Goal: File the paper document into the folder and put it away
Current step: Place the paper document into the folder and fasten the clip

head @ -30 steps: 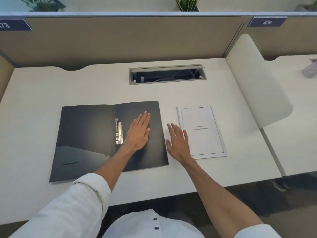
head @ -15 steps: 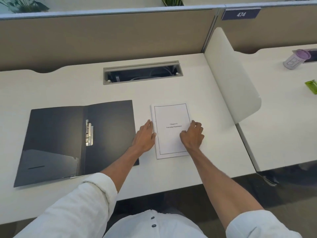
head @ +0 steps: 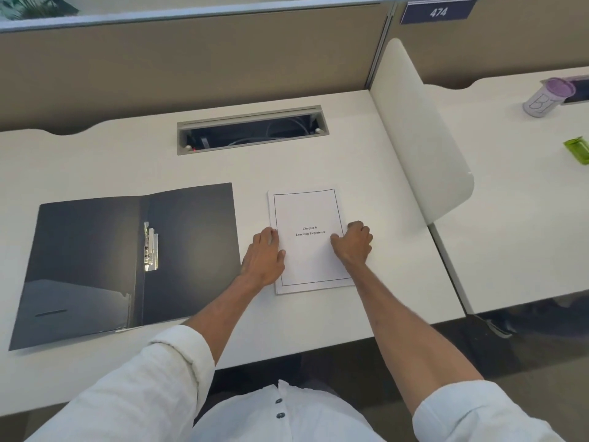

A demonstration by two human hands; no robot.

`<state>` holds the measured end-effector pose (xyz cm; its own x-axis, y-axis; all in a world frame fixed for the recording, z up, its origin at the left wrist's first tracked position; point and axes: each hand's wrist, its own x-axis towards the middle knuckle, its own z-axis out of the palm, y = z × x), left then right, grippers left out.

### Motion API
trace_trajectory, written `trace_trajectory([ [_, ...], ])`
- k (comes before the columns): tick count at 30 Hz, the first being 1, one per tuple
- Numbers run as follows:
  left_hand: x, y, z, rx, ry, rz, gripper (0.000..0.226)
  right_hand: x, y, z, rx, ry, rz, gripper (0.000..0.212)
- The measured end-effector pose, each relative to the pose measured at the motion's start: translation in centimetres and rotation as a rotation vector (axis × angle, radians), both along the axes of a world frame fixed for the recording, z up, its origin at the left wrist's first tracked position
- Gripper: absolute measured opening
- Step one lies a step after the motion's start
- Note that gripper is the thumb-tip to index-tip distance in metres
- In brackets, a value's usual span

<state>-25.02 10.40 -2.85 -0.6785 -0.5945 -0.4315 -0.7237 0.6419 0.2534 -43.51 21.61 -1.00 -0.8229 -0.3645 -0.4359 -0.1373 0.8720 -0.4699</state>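
Note:
A white paper document (head: 307, 212) with a black border and a printed title lies flat on the white desk (head: 95, 161). My left hand (head: 263, 256) rests at its left edge, fingertips touching the paper. My right hand (head: 353, 242) sits at its right edge, fingers curled over that edge and thumb on the page. To the left lies the dark folder (head: 95, 250), spread open, with a metal clip (head: 150, 245) at its spine and a pocket at the lower left.
An open cable slot (head: 251, 129) is set into the desk behind the document. A white divider panel (head: 417, 132) rises at the right. On the neighbouring desk stand a purple-lidded cup (head: 546, 97) and a green object (head: 578, 149). Brown partition walls close the back.
My left hand left the open folder and came to the document's left edge. My right hand crossed to the right edge and curled its fingers. The view shifted right.

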Motion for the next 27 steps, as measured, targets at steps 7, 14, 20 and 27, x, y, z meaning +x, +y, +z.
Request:
trace_trajectory([
  [7, -0.1, 0.0, -0.1, -0.013, -0.007, -0.011, 0.064, -0.2, -0.2, 0.0, -0.028, -0.04, 0.02, 0.049],
  [14, 0.3, -0.4, -0.3, 0.035, 0.058, 0.003, 0.062, 0.4, 0.1, 0.4, -0.179, -0.243, -0.069, 0.053],
  [20, 1.0, -1.0, -0.2, 0.127, 0.104, 0.003, 0.063, 1.6, 0.3, 0.6, -0.122, -0.179, -0.061, 0.037],
  [27, 2.9, -3.1, 0.7, 0.371, 0.358, 0.246, 0.062, 2.8, 0.6, 2.2, -0.453, -0.143, -0.047, 0.024],
])
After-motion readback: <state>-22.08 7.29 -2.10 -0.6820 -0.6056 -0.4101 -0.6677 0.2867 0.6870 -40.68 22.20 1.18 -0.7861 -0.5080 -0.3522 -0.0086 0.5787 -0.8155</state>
